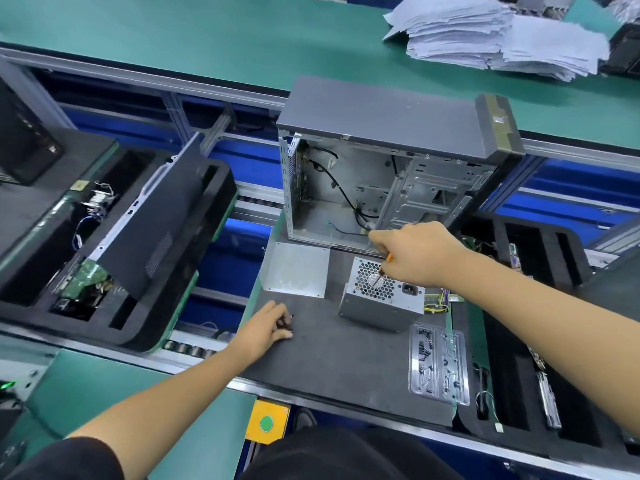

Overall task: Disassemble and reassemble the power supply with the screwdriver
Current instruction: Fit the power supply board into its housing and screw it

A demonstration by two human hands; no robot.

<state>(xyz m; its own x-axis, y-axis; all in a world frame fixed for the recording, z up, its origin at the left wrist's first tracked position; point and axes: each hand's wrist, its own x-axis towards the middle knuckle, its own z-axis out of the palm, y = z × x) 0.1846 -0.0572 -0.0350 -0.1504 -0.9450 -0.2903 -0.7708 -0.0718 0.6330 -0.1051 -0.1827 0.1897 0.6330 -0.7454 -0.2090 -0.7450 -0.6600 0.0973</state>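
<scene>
two hands worked over the dark mat (329, 344). the right hand (412, 252) was curled round the screwdriver (381, 271), its tip down on the fan grille of the power supply (379, 301), which sat on the mat just in front of the open computer case (381, 168). the left hand (266, 329) rested on the mat, fingertips pinching at small dark bits (likely screws (289, 322)). a metal cover plate (298, 270) lay beside the supply.
</scene>
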